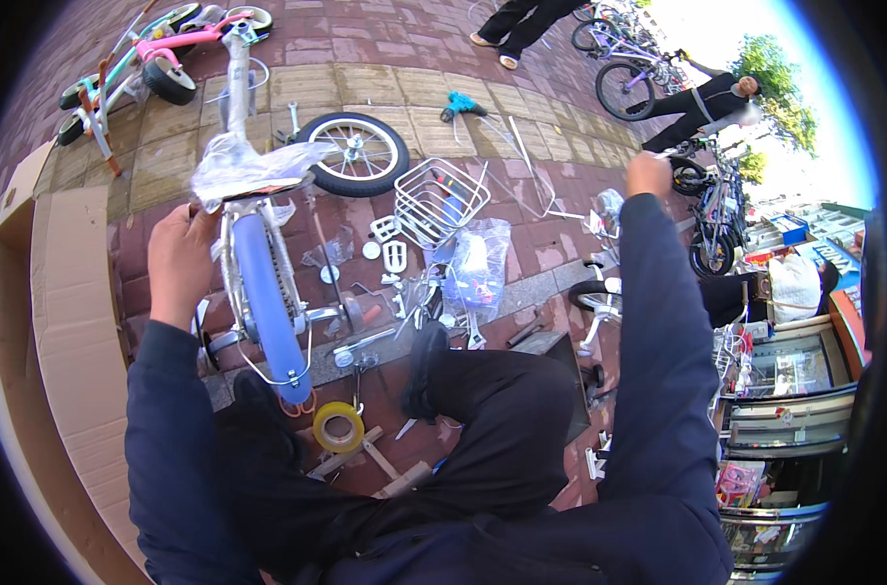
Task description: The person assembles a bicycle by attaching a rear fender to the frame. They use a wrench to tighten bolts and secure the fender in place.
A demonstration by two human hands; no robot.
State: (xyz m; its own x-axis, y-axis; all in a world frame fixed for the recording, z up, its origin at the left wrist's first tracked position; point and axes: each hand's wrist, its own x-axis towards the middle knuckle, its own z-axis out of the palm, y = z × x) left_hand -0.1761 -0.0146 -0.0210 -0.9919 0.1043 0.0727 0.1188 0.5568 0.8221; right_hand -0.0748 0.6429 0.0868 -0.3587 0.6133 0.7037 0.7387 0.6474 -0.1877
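Observation:
A partly assembled child's bicycle (pixel 238 88) stands in front of me on the left, its rear wheel covered by a blue-purple mudguard (pixel 264 288). Clear plastic wrap (pixel 253 166) hangs over the middle of its frame. My left hand (pixel 183 255) is closed at the frame's left side, beside the lower edge of that wrap; its fingertips are partly hidden. Far off to the right, my right hand (pixel 648 175) is raised at the end of an outstretched arm. Its fingers are curled closed, and what they hold, if anything, is too small to make out.
A loose wheel (pixel 354 154), wire basket (pixel 441 203), teal power drill (pixel 461 105) and yellow tape roll (pixel 338 427) lie on the paving. An opened cardboard box (pixel 73 292) stands left. A pink balance bike (pixel 185 44) is beyond; a person (pixel 707 105) and parked bicycles (pixel 721 214) are to the right.

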